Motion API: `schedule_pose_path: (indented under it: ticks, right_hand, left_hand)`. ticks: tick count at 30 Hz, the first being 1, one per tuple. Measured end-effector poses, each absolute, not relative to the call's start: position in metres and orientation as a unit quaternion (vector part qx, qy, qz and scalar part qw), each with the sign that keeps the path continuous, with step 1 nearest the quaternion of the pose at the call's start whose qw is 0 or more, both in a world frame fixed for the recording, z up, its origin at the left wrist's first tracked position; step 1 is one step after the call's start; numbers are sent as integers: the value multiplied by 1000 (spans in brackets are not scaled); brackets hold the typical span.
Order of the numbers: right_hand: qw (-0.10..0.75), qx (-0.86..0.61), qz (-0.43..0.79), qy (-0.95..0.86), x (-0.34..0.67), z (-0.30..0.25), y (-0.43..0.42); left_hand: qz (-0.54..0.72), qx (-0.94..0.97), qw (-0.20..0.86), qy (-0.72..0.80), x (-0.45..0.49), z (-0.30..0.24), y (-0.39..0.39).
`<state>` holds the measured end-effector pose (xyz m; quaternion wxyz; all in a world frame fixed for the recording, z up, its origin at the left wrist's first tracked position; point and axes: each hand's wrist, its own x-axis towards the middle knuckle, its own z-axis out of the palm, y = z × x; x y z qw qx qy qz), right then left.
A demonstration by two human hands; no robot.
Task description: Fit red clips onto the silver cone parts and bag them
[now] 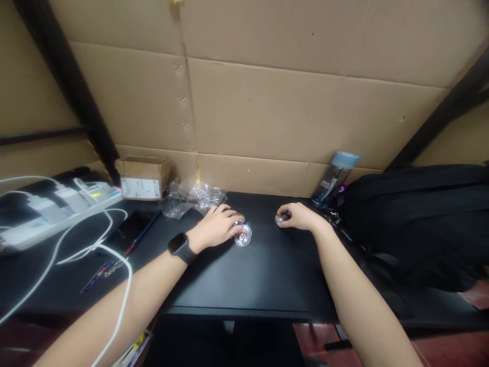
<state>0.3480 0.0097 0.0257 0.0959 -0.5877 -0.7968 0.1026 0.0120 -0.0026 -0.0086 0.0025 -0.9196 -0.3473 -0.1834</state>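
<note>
Our left hand (216,227) lies flat on the black tabletop (244,280). Its fingers are stretched, loosely together, and the tips touch a shiny disc (243,236) just in front of them. Our right hand (300,216) is curled and closed around a small metal piece (280,219); the two hands are near, not touching. Beyond the left hand lie clear plastic bags (193,196) and a box (143,177). On its outer side are a pen (143,233) and white cables (103,244). Beyond the right hand leans a bottle (334,178), and a black bag (416,224) is just beside the wrist.
</note>
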Motion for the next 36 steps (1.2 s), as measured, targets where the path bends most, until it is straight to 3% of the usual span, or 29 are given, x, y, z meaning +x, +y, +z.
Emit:
schedule_pose_path:
  ticks: [13,23,36]
  right_hand:
    - [213,-457,19,-864,305,29,-3]
    - [296,-392,74,-868,277,16,-11]
    - [383,-418,121,-815,255,2,-11]
  left_hand:
    - [-172,-922,-1,-348,17,-17,-2]
    - [-208,-916,-37,-340,24,-12,-4]
    - [-267,-909,-66,-312,31,1,-16]
